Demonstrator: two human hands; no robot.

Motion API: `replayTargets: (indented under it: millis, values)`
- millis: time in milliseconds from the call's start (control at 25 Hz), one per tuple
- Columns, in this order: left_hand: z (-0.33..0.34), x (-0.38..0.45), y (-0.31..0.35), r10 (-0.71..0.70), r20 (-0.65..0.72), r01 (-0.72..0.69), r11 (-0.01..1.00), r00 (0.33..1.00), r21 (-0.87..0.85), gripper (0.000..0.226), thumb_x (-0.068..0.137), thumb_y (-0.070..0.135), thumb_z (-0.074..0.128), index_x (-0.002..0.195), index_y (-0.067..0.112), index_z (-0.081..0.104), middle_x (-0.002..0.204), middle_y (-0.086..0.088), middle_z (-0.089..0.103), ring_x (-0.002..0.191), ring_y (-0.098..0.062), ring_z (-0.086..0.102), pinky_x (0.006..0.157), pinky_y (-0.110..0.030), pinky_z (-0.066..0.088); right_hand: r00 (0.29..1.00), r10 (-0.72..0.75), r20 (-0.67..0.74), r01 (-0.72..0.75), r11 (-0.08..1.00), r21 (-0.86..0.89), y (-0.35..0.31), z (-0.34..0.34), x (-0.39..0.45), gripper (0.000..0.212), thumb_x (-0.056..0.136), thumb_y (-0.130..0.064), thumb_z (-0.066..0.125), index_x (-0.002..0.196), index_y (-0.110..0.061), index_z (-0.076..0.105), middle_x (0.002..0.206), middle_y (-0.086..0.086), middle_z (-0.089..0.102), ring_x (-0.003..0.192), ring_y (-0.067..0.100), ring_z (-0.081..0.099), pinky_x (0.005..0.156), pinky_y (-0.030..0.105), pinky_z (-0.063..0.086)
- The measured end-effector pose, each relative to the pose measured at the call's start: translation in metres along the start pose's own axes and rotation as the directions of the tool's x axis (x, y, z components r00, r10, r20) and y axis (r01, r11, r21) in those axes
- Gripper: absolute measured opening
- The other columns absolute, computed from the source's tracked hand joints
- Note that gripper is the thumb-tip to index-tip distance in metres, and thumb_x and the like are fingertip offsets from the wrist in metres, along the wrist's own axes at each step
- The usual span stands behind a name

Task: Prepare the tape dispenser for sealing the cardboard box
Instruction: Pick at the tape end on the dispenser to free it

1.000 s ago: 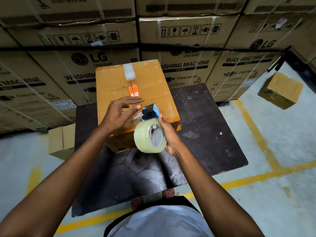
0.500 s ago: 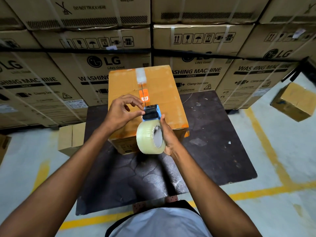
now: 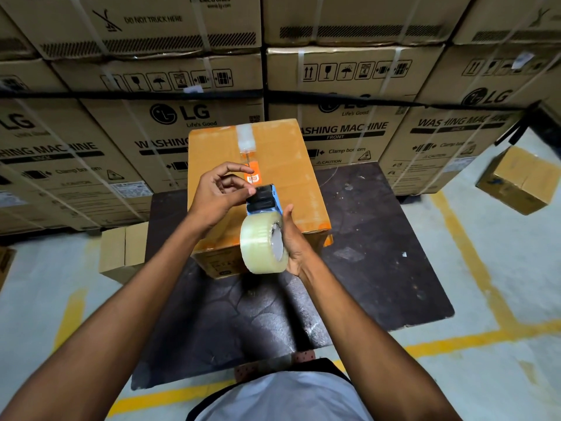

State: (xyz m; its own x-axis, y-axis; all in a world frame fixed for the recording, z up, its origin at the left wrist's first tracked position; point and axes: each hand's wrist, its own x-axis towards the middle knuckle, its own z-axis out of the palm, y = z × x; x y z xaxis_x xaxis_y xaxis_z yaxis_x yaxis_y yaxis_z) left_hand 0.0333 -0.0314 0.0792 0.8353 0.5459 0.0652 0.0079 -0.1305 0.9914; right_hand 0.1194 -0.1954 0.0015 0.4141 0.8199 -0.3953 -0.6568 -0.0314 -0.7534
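My right hand (image 3: 296,238) holds a blue and black tape dispenser (image 3: 263,199) with a big roll of clear tape (image 3: 261,246), just above the near edge of an orange-brown cardboard box (image 3: 273,165). The box sits on a dark board (image 3: 379,253) and has a short strip of clear tape and an orange label along its top seam. My left hand (image 3: 217,197) pinches at the dispenser's black front end with thumb and fingers, where the tape's loose end would be; the tape end itself is too clear to make out.
Large strapped washing machine cartons (image 3: 349,95) form a wall behind the board. A small open carton (image 3: 123,250) stands at the board's left. Another small box (image 3: 522,180) lies on the floor at the right. Yellow lines (image 3: 473,259) mark the grey floor.
My left hand has closed from a flat, open pose over the box into a pinch at the dispenser's front. The dispenser has risen slightly and stays in my right hand.
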Motion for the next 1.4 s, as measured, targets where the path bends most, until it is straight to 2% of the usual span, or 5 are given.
replayTargets:
  millis: [320, 560, 1000, 1200, 1400]
  values:
    - [0.000, 0.016, 0.002, 0.025, -0.135, -0.017, 0.998, 0.990, 0.056, 0.040, 0.085, 0.000, 0.083, 0.120, 0.015, 0.072, 0.083, -0.002, 0.082, 0.082, -0.019, 0.078, 0.078, -0.035, 0.066, 0.964, -0.211, -0.163, 0.142, 0.924, -0.354, -0.030, -0.005, 0.014, 0.045, 0.104, -0.052, 0.053, 0.098, -0.015, 0.078, 0.092, 0.005, 0.077, 0.081, 0.017, 0.067, 0.065, 0.030, 0.048]
    - [0.002, 0.038, -0.005, 0.012, -0.151, 0.007, 0.992, 0.988, 0.128, 0.042, 0.085, -0.002, 0.081, 0.124, 0.009, 0.070, 0.088, -0.009, 0.080, 0.083, -0.016, 0.078, 0.078, -0.034, 0.066, 0.970, -0.216, -0.113, 0.130, 0.850, -0.511, -0.051, -0.013, 0.031, 0.046, 0.093, -0.060, 0.066, 0.103, -0.016, 0.073, 0.097, -0.001, 0.072, 0.091, 0.015, 0.063, 0.081, 0.033, 0.047]
    - [0.008, 0.053, -0.019, -0.118, -0.179, 0.130, 0.990, 0.977, 0.058, 0.042, 0.084, 0.000, 0.084, 0.122, 0.008, 0.070, 0.095, -0.016, 0.081, 0.086, -0.019, 0.079, 0.068, -0.030, 0.064, 0.908, -0.399, -0.129, 0.222, 0.716, -0.662, -0.087, -0.008, 0.054, 0.022, 0.095, -0.018, 0.070, 0.117, -0.021, 0.071, 0.100, 0.004, 0.076, 0.092, 0.017, 0.072, 0.074, 0.035, 0.061]
    - [0.008, 0.056, -0.019, -0.139, -0.172, 0.150, 0.987, 0.975, 0.055, 0.040, 0.083, 0.001, 0.085, 0.120, 0.007, 0.070, 0.093, -0.016, 0.081, 0.088, -0.022, 0.079, 0.079, -0.043, 0.066, 0.870, -0.489, -0.053, 0.281, 0.583, -0.763, -0.105, -0.003, 0.072, 0.009, 0.094, -0.018, 0.072, 0.087, -0.023, 0.075, 0.088, -0.007, 0.073, 0.091, 0.019, 0.071, 0.085, 0.052, 0.063]
    - [0.008, 0.041, -0.021, -0.166, -0.246, 0.154, 0.986, 0.955, -0.068, 0.041, 0.086, 0.004, 0.084, 0.123, 0.013, 0.069, 0.108, -0.012, 0.080, 0.098, -0.019, 0.079, 0.088, -0.048, 0.066, 0.913, -0.407, -0.032, 0.242, 0.603, -0.760, -0.119, -0.004, 0.076, 0.015, 0.097, -0.011, 0.071, 0.085, -0.020, 0.073, 0.098, 0.016, 0.076, 0.091, 0.027, 0.072, 0.079, 0.058, 0.065]
